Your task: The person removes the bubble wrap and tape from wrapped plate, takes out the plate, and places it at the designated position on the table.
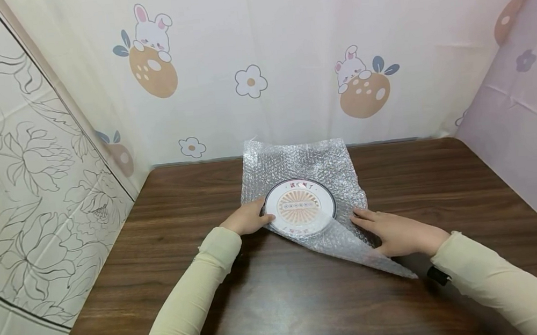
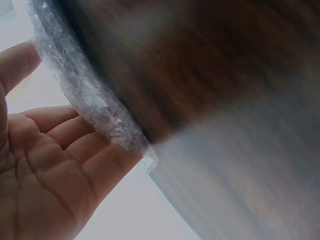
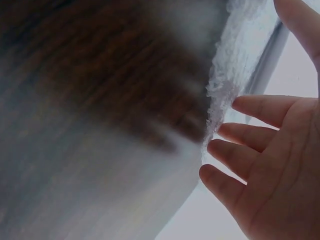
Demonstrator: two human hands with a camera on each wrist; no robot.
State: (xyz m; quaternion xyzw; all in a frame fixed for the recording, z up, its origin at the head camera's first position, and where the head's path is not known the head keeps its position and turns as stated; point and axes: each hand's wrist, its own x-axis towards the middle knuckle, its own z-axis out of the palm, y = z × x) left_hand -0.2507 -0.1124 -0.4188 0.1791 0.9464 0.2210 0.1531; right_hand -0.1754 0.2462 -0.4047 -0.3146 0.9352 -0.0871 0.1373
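Plate is on the bubble wrap, pic side up, close to the wrap's front edge. The wrap lies on the brown surface, prob b/c it needs a flat spot to spread out. A flap of wrap goes over the plate's low right rim, w/ its tip poking out to the right. I think that's b/c soft bubbles can stop chips.

The left grip is at the plate's left side, thumb tip by the rim. It's wide: in the left wrist view the thumb and fingers are apart, fingers pretty straight at the wrap's edge. Prob it's there so the plate won't slide.

The right grip is right of the plate, by the flap. It's wide too, fingers spread, not wrapped round anything. Its fingertips reach the wrap in the head view, but can't tell how hard they press. The flap hides a bit of the thumb. I guess it's there b/c the loose wrap is on that side.
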